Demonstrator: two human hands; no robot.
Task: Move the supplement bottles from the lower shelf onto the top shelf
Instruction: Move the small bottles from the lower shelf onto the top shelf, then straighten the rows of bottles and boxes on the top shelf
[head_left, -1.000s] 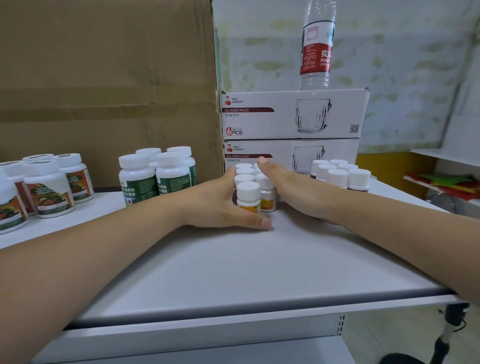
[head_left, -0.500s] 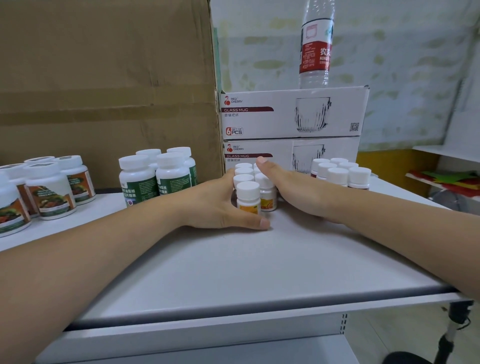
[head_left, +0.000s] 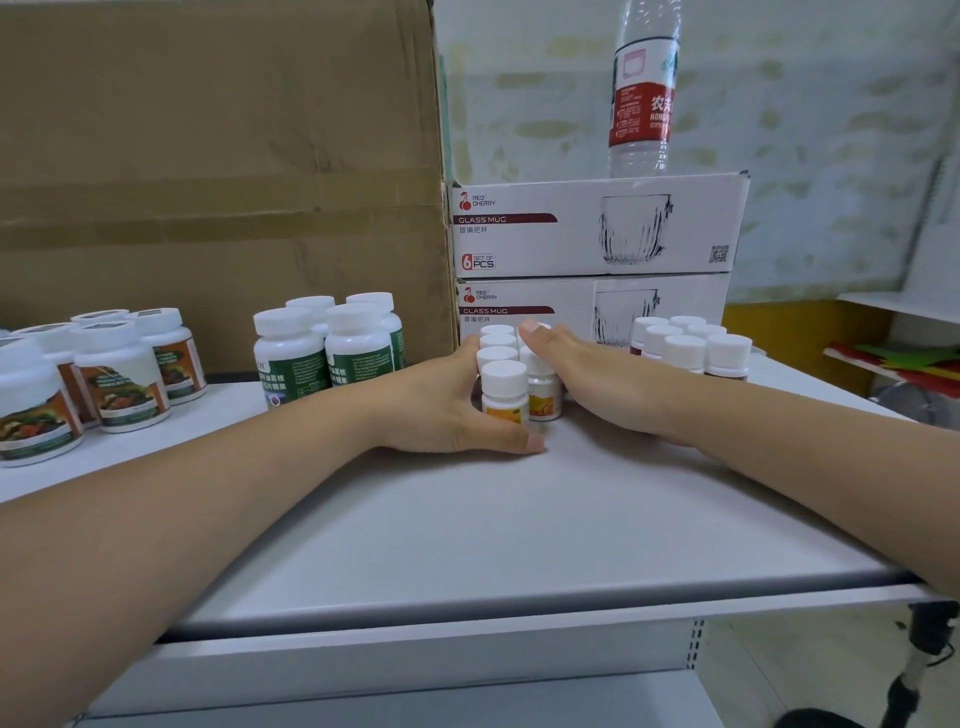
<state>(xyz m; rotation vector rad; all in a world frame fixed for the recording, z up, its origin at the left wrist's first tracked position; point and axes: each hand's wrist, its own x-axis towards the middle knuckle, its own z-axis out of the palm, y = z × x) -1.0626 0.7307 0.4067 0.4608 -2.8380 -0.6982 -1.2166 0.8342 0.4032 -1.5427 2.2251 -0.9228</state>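
Note:
A tight cluster of small white-capped bottles with orange labels (head_left: 504, 395) stands on the grey top shelf (head_left: 467, 519), towards the back. My left hand (head_left: 436, 405) presses against the cluster's left side, its thumb lying on the shelf in front of the nearest bottle. My right hand (head_left: 597, 379) lies flat against the cluster's right side with straight fingers, hiding the bottles behind it. Neither hand lifts a bottle.
Green-label bottles (head_left: 332, 348) and brown-label bottles (head_left: 119, 374) stand to the left before a big cardboard box (head_left: 218, 171). Small dark-label bottles (head_left: 691, 348) stand at the right. Two stacked glass mug boxes (head_left: 597, 228) carry a water bottle (head_left: 644, 88). The lower shelf (head_left: 415, 701) shows at the bottom.

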